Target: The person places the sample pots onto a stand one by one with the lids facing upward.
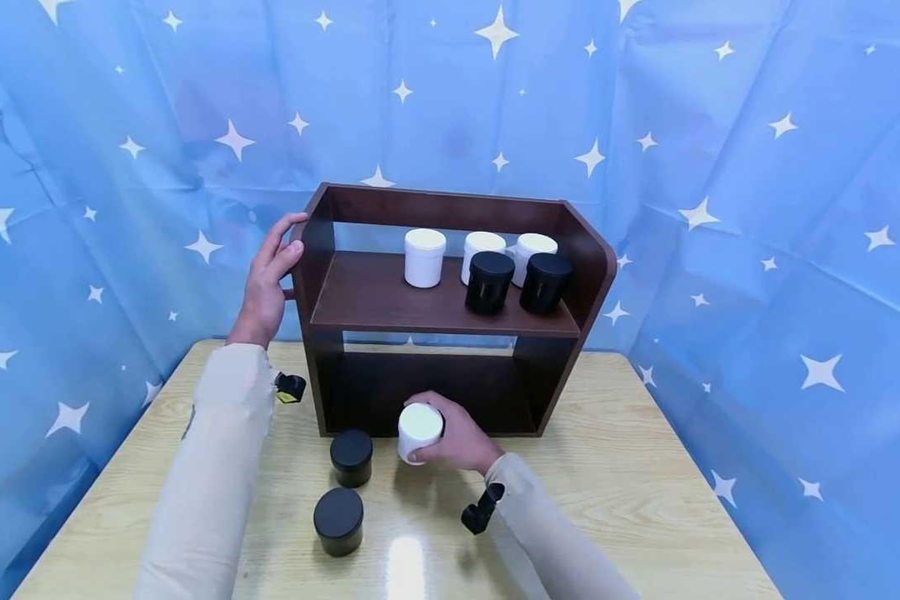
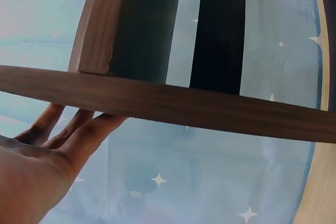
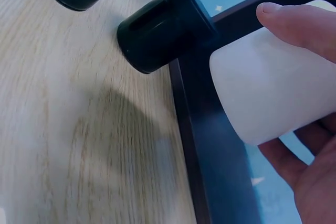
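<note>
In the head view a dark brown two-tier shelf (image 1: 442, 321) stands on the table. My left hand (image 1: 264, 279) rests against the outside of its left panel; the left wrist view has the extended fingers (image 2: 86, 137) touching that panel. My right hand (image 1: 457, 437) grips a white lidded jar (image 1: 418, 433) in front of the lower tier, thumb on one side and fingers on the other. The right wrist view has this jar's base (image 3: 268, 87) raised above the table. Two black jars, one nearer the shelf (image 1: 352, 458) and one nearer me (image 1: 338, 521), stand left of the held jar.
On the upper tier are a white jar (image 1: 424, 258) near the middle and two more at the right, partly behind two black jars, one left (image 1: 489, 283) and one right (image 1: 546, 283). The wooden table (image 1: 622, 500) ends near a blue star-patterned curtain (image 1: 765, 208).
</note>
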`<state>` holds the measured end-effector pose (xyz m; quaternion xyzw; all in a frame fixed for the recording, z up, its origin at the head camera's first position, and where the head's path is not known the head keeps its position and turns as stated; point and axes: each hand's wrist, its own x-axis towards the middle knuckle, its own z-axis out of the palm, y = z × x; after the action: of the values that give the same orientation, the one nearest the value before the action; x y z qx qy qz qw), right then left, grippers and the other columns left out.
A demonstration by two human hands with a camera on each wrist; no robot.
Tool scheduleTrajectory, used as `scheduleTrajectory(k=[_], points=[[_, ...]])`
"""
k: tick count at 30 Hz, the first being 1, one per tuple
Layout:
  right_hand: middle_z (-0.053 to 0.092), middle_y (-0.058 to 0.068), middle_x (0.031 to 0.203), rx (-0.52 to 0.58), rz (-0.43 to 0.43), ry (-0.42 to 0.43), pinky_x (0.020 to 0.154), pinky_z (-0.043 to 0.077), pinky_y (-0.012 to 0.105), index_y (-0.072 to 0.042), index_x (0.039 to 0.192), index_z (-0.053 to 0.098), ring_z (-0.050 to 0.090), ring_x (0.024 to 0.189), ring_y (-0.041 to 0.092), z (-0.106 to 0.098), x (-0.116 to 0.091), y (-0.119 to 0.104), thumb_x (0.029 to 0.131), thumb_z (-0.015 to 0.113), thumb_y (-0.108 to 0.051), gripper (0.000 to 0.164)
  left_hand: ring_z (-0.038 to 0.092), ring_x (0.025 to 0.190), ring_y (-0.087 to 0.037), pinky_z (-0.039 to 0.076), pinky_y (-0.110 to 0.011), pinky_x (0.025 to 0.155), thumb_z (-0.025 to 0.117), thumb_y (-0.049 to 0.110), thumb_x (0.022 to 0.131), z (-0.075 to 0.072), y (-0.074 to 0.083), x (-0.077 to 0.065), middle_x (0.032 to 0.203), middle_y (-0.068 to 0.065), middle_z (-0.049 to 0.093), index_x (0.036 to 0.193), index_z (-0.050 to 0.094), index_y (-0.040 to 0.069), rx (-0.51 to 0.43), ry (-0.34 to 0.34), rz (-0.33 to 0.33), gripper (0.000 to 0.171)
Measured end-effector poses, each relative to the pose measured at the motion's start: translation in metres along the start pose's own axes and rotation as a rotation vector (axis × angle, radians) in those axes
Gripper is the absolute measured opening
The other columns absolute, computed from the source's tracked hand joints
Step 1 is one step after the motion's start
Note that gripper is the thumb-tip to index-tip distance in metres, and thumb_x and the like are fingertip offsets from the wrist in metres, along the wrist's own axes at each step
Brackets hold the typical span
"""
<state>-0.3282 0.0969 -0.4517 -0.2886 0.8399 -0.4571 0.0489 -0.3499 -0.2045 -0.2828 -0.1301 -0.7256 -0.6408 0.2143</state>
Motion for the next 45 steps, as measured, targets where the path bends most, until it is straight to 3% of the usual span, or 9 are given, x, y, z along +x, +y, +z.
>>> scheduleTrajectory(k=[5, 8, 14, 18, 24, 30, 33, 45], points=[[0.065, -0.001, 0.125, 0.027, 0.013, -0.007, 0.1, 0.046, 0.045, -0.021, 0.129, 0.06, 0.059, 0.111, 0.02, 0.0, -0.002, -0.001, 0.066, 0.093, -0.012, 0.072, 0.041, 0.135, -0.034, 0.036, -0.07, 0.103, 0.032, 0.048, 0.104, 0.0, 0.002, 0.002, 0.159, -0.004, 0.036, 0.152, 0.036, 0.044, 0.028, -0.03, 0.002, 0.049], [0.065, -0.002, 0.125, 0.046, -0.003, -0.007, 0.1, 0.045, 0.045, -0.023, 0.129, 0.06, 0.059, 0.112, 0.021, 0.0, -0.001, -0.002, 0.066, 0.093, -0.011, 0.072, 0.039, 0.134, -0.034, 0.037, -0.069, 0.103, 0.025, 0.043, 0.105, 0.001, 0.006, 0.005, 0.161, -0.002, 0.032, 0.153, 0.036, 0.037, 0.05, -0.043, 0.025, 0.05], [0.065, -0.002, 0.125, 0.054, -0.011, -0.002, 0.099, 0.045, 0.044, -0.024, 0.128, 0.06, 0.059, 0.111, 0.02, -0.001, -0.003, -0.007, 0.066, 0.093, -0.011, 0.072, 0.042, 0.126, -0.029, 0.041, -0.051, 0.105, 0.018, 0.032, 0.104, 0.004, 0.012, 0.01, 0.155, -0.007, 0.038, 0.145, 0.042, 0.02, 0.113, -0.047, 0.077, 0.049], [0.065, -0.001, 0.126, 0.041, -0.026, -0.006, 0.099, 0.046, 0.044, -0.022, 0.129, 0.059, 0.059, 0.112, 0.02, -0.003, -0.004, -0.01, 0.067, 0.092, -0.012, 0.071, 0.044, 0.124, -0.028, 0.044, -0.049, 0.099, 0.022, 0.041, 0.105, 0.001, 0.011, 0.009, 0.155, -0.005, 0.038, 0.146, 0.042, 0.025, 0.145, -0.04, 0.044, 0.048], [0.064, -0.001, 0.127, 0.045, -0.06, -0.012, 0.101, 0.045, 0.045, -0.021, 0.13, 0.059, 0.059, 0.114, 0.02, -0.013, -0.004, -0.022, 0.068, 0.091, -0.013, 0.07, 0.05, 0.122, -0.03, 0.05, -0.047, 0.088, 0.038, 0.054, 0.103, -0.004, 0.011, 0.01, 0.155, -0.005, 0.042, 0.148, 0.042, 0.034, 0.118, -0.05, -0.003, 0.049], [0.063, -0.002, 0.129, 0.05, -0.083, -0.009, 0.103, 0.044, 0.047, -0.014, 0.133, 0.057, 0.058, 0.116, 0.021, -0.024, 0.0, -0.036, 0.069, 0.091, -0.013, 0.073, 0.05, 0.126, -0.032, 0.046, -0.061, 0.097, 0.037, 0.053, 0.104, -0.006, 0.009, 0.01, 0.158, -0.005, 0.038, 0.149, 0.041, 0.033, 0.111, -0.066, -0.011, 0.049], [0.064, -0.002, 0.128, 0.036, -0.094, -0.013, 0.102, 0.045, 0.045, -0.016, 0.132, 0.058, 0.058, 0.116, 0.02, -0.027, 0.002, -0.041, 0.069, 0.092, -0.014, 0.072, 0.048, 0.128, -0.032, 0.043, -0.067, 0.101, 0.036, 0.052, 0.105, -0.006, 0.008, 0.01, 0.159, -0.003, 0.035, 0.15, 0.04, 0.033, 0.116, -0.071, -0.025, 0.049], [0.063, -0.001, 0.129, 0.003, -0.129, -0.024, 0.101, 0.046, 0.045, -0.017, 0.133, 0.056, 0.058, 0.114, 0.021, -0.044, 0.005, -0.063, 0.069, 0.091, -0.014, 0.072, 0.046, 0.131, -0.031, 0.039, -0.073, 0.103, 0.036, 0.052, 0.104, -0.005, 0.008, 0.012, 0.16, -0.002, 0.034, 0.15, 0.041, 0.034, 0.107, -0.064, -0.02, 0.049]])
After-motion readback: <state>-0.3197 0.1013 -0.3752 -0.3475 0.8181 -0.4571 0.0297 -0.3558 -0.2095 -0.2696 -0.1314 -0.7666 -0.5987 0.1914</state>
